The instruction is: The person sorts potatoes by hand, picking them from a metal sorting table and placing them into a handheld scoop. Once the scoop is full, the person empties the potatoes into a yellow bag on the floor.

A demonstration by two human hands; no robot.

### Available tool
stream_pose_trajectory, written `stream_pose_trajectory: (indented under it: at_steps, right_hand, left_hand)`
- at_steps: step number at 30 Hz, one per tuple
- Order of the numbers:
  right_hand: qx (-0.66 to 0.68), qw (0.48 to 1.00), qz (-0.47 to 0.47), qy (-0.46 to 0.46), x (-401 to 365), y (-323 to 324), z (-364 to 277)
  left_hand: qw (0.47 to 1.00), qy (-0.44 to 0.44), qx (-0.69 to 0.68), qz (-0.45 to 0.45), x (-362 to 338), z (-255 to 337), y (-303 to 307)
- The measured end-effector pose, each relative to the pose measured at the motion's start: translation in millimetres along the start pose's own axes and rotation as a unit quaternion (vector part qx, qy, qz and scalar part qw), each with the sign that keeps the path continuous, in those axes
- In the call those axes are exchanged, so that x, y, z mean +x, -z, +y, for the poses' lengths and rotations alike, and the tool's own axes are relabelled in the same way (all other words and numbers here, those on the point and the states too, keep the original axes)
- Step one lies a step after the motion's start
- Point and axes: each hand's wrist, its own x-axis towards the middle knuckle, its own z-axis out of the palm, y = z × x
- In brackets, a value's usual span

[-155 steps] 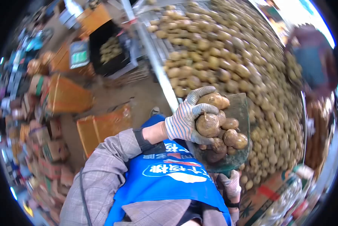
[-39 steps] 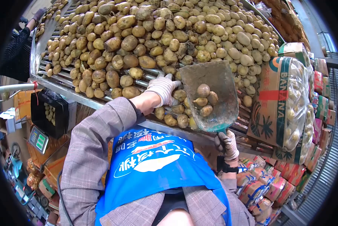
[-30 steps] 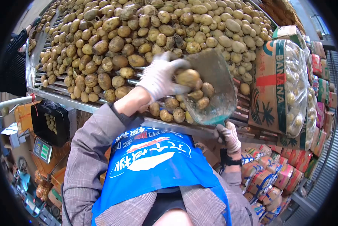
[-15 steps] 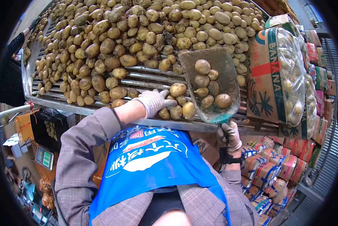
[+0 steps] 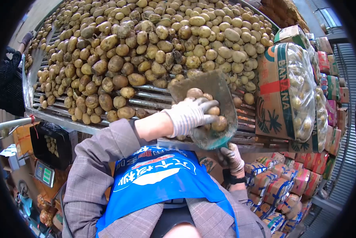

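My right hand point(image 5: 230, 157), in a striped work glove, is closed round the handle of a green dustpan-like shovel point(image 5: 225, 135). The shovel's dirty pan tilts over the slatted metal rack point(image 5: 148, 98) and carries several potatoes point(image 5: 219, 123). Across the pan reaches my left hand point(image 5: 191, 115), also gloved, its fingers apart and lying over the potatoes there. Whether it grips one is partly hidden by the fingers. A large heap of muddy potatoes point(image 5: 146, 43) covers the rack beyond both hands.
A banana carton point(image 5: 274, 91) with bagged potatoes stands at the rack's right end. Stacked, taped cartons point(image 5: 277, 186) fill the lower right. At left are a black crate point(image 5: 51, 139), a scale point(image 5: 45, 173) and another person's dark sleeve point(image 5: 11, 75).
My left hand has moved right, from beside the loose potatoes at the rack's front edge to over the pan. The shovel has shifted left and nearer to me.
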Motion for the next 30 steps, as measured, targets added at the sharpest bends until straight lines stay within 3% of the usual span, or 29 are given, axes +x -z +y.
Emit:
stream_pose_trajectory:
  at_steps: [1, 2, 3, 5, 8, 10, 12, 13, 14, 16, 19, 20, 22, 24, 25, 26, 27, 29, 30]
  right_hand:
    - [-0.005, 1.000, 0.003, 0.003, -3, 4, 5]
    - [-0.011, 1.000, 0.006, 0.005, -7, 8, 10]
    - [0.010, 0.999, 0.030, -0.007, -13, 11, 15]
    - [0.019, 0.998, 0.058, -0.024, -27, 16, 23]
    - [0.010, 0.998, 0.063, -0.008, -30, 18, 23]
    - [0.031, 0.997, 0.066, 0.025, -27, 17, 27]
    - [0.006, 0.997, 0.077, -0.016, -28, 15, 26]
    - [-0.009, 0.996, 0.081, -0.036, -28, 15, 24]
    - [-0.015, 0.996, 0.075, -0.035, -27, 14, 21]
    - [-0.027, 0.997, 0.062, -0.034, -26, 10, 17]
    - [-0.054, 0.997, 0.058, 0.003, -26, 9, 17]
    - [-0.068, 0.996, 0.057, 0.020, -26, 8, 18]
    - [-0.028, 0.997, 0.064, -0.018, -27, 7, 21]
    - [-0.029, 0.997, 0.058, -0.037, -28, 7, 22]
    - [-0.054, 0.995, 0.069, -0.044, -29, 1, 15]
    - [-0.063, 0.995, 0.066, -0.044, -28, -2, 12]
    - [-0.072, 0.994, 0.063, -0.044, -28, -5, 9]
    - [-0.079, 0.994, 0.054, -0.047, -27, -8, 6]
    - [-0.077, 0.995, 0.048, -0.052, -28, -9, 4]
  left_hand:
    - [0.992, 0.001, -0.114, 0.048, -3, -6, 5]
    - [0.981, 0.066, -0.158, 0.088, 0, -11, 24]
    - [0.927, 0.298, -0.150, 0.170, -20, -40, 17]
    - [0.922, 0.387, -0.008, 0.015, -45, -60, 0]
    - [0.930, 0.325, 0.093, -0.144, -56, -61, -27]
    - [0.926, 0.316, 0.064, -0.197, -42, -66, -32]
    - [0.918, 0.276, 0.124, -0.255, -28, -73, -49]
    - [0.898, 0.365, 0.082, -0.231, -31, -91, -93]
    - [0.876, 0.434, 0.012, -0.210, -13, -80, -78]
    - [0.854, 0.468, -0.032, -0.226, 7, -76, -70]
    - [0.878, 0.429, 0.022, -0.210, -5, -83, -71]
    - [0.843, 0.492, 0.001, -0.219, -8, -84, -62]
    - [0.911, 0.281, 0.142, -0.268, -37, -83, -39]
    - [0.898, 0.293, 0.142, -0.296, -52, -78, -22]
    - [0.901, 0.292, 0.141, -0.288, -57, -76, -16]
    - [0.895, 0.396, -0.076, -0.191, -63, -84, -18]
    - [0.828, 0.474, -0.289, -0.080, -67, -93, -20]
    - [0.910, 0.338, -0.203, 0.127, -73, -100, -20]
    - [0.752, 0.448, -0.439, 0.204, -66, -100, -7]
